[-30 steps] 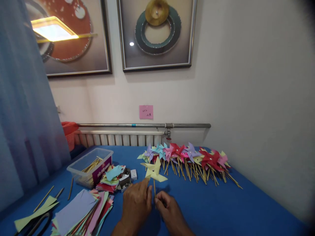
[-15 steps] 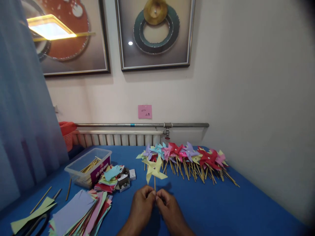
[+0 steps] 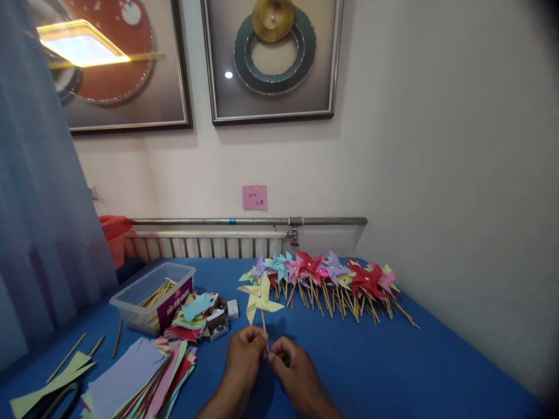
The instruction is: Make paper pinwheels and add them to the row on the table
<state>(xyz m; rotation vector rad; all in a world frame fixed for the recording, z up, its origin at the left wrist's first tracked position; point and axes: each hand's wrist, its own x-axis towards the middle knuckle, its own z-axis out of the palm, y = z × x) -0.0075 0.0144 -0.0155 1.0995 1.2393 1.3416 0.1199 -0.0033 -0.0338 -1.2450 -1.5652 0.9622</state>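
A yellow paper pinwheel (image 3: 258, 298) stands upright on a thin wooden stick above the blue table (image 3: 393, 366). My left hand (image 3: 242, 356) and my right hand (image 3: 288, 366) meet at the lower end of that stick, both pinched shut on it. Behind the pinwheel lies a row of several finished pinwheels (image 3: 332, 276) in purple, blue, pink, red and yellow, sticks pointing toward me.
A clear plastic box of wooden sticks (image 3: 152, 294) sits at the left, with a small box of pins (image 3: 217, 326) and cut paper shapes (image 3: 192, 317) beside it. Stacked coloured paper sheets (image 3: 140, 378), loose sticks and scissors (image 3: 56, 398) lie near the front left. A radiator (image 3: 205, 245) runs along the wall.
My left hand has come in from beside the stick to pinch it together with my right. The pinwheel has shifted slightly left and toward me.
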